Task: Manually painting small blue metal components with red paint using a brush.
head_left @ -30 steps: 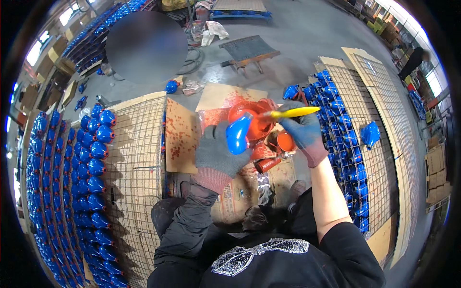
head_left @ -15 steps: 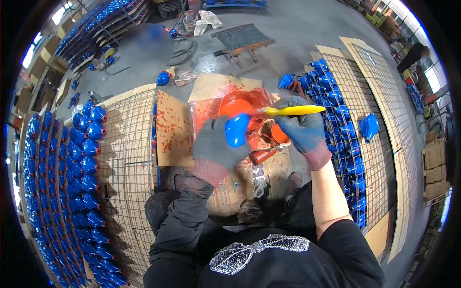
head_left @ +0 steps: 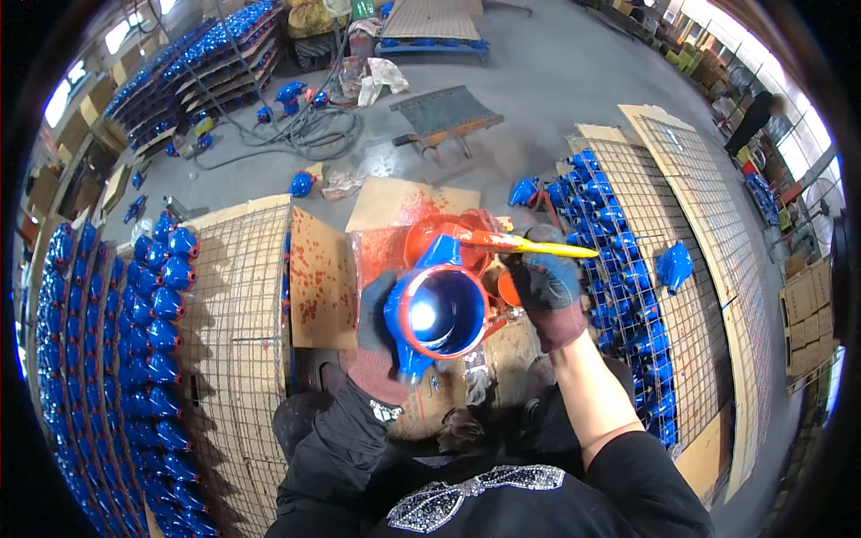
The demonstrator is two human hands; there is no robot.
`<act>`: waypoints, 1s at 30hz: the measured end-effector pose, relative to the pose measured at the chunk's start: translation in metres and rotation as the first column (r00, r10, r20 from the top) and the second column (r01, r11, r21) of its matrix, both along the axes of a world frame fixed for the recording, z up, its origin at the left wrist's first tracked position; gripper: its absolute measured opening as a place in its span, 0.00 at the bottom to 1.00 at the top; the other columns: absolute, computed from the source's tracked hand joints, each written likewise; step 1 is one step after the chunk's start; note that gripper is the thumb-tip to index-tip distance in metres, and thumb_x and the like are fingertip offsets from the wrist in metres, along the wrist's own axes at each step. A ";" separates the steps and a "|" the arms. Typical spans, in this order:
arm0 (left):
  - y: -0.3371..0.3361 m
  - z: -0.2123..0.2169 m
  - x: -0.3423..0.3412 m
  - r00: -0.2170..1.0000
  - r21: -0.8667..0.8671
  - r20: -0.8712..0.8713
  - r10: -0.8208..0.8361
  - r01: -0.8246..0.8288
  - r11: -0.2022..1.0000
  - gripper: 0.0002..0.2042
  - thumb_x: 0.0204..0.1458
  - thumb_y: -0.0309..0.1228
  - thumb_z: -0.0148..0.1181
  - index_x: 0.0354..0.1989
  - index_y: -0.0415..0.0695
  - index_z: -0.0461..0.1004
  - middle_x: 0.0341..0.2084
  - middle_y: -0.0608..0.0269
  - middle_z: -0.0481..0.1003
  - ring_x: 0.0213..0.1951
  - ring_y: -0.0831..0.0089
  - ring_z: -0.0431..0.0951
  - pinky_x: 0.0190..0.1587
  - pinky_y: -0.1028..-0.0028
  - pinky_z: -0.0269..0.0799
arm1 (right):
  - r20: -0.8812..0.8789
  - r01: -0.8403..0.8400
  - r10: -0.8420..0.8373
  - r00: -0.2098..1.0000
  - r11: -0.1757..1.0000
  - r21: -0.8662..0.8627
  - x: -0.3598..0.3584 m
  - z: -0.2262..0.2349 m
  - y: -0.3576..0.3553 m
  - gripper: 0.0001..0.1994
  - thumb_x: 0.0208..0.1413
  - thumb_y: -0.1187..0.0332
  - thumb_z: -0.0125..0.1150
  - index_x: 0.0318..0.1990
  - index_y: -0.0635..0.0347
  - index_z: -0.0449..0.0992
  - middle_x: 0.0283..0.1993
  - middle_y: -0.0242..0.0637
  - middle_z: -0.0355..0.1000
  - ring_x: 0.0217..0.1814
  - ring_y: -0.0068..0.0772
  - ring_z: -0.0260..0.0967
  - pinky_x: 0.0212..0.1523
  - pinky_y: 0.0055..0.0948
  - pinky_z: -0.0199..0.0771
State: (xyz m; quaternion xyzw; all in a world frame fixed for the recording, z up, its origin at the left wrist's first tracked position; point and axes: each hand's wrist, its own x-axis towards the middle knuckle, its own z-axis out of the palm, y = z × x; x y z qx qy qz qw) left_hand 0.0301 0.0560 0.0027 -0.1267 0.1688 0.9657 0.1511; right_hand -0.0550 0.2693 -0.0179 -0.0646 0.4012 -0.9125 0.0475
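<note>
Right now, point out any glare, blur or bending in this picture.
Head view: a white glare spot sits inside the blue casting held in the left hand; daylight blows out the windows at top right; the wire racks bow toward the rim; the centre, including the brush, is sharp.

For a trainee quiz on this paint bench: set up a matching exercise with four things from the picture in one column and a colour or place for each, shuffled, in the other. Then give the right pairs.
Things:
1. Paintbrush
2. Valve body
3. Paint dish
4. Cardboard sheet

Descriptions:
A. Blue, with an orange-red ring round its opening, held in the left hand
B. Speckled with orange-red spots, lying on the wire mesh
C. Yellow handle, gripped by the right hand
D. Orange-red, sitting beyond the held part

Pairs: 1-C, 2-A, 3-D, 4-B
</note>
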 end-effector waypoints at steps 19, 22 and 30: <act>-0.028 0.039 -0.011 0.895 -0.084 -0.417 0.157 -0.210 0.974 0.30 0.60 0.51 0.43 0.62 0.41 0.60 0.60 0.48 0.64 0.61 0.52 0.64 0.61 0.44 0.62 | -0.408 0.293 0.368 0.835 0.330 0.897 -0.067 -0.107 -0.053 0.10 0.47 0.72 0.61 0.40 0.57 0.77 0.41 0.44 0.75 0.45 0.46 0.73 0.48 0.36 0.72; -0.029 0.023 -0.013 0.976 0.006 -0.205 0.076 -0.076 0.997 0.29 0.60 0.52 0.46 0.60 0.42 0.62 0.53 0.50 0.70 0.49 0.56 0.76 0.44 0.56 0.80 | -0.222 0.247 0.510 0.831 0.020 0.969 -0.070 -0.104 -0.051 0.14 0.44 0.68 0.62 0.42 0.56 0.78 0.39 0.46 0.76 0.43 0.51 0.73 0.46 0.39 0.73; -0.021 -0.008 -0.028 0.944 -0.421 -0.275 0.184 -0.290 0.859 0.27 0.56 0.44 0.56 0.62 0.43 0.62 0.49 0.55 0.72 0.45 0.61 0.78 0.38 0.62 0.81 | 0.000 -0.069 0.437 0.900 0.142 0.987 -0.066 -0.050 -0.018 0.09 0.44 0.72 0.62 0.36 0.57 0.78 0.31 0.39 0.78 0.34 0.32 0.76 0.38 0.31 0.75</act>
